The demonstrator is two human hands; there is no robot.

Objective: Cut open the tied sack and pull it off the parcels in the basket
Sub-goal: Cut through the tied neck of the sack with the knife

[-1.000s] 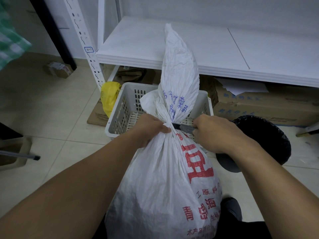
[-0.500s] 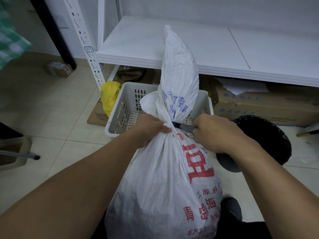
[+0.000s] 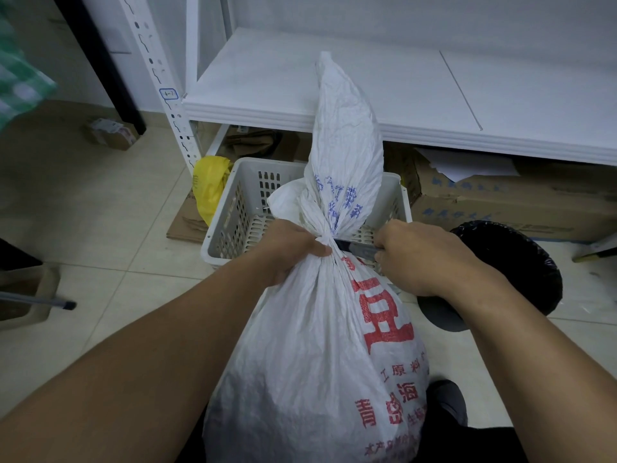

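Note:
A full white woven sack [image 3: 310, 355] with red and blue print stands upright in front of me, tied at its neck, its loose top standing up above the tie. My left hand [image 3: 287, 252] grips the neck just below the tie from the left. My right hand [image 3: 420, 255] is closed on a dark knife [image 3: 354, 246] whose blade lies against the tie from the right. A white perforated plastic basket [image 3: 233, 212] sits on the floor just behind the sack. The sack hides its contents.
A white metal shelf [image 3: 400, 95] stands behind the basket, with cardboard boxes [image 3: 500, 202] under it. A black-lined bin [image 3: 514, 262] is at the right, a yellow bag [image 3: 208, 185] left of the basket, and a small box [image 3: 110, 133] on the tiled floor at far left.
Hardly anything has changed: both hands stay at the sack's neck with the blade against the tie. The view has shifted very slightly.

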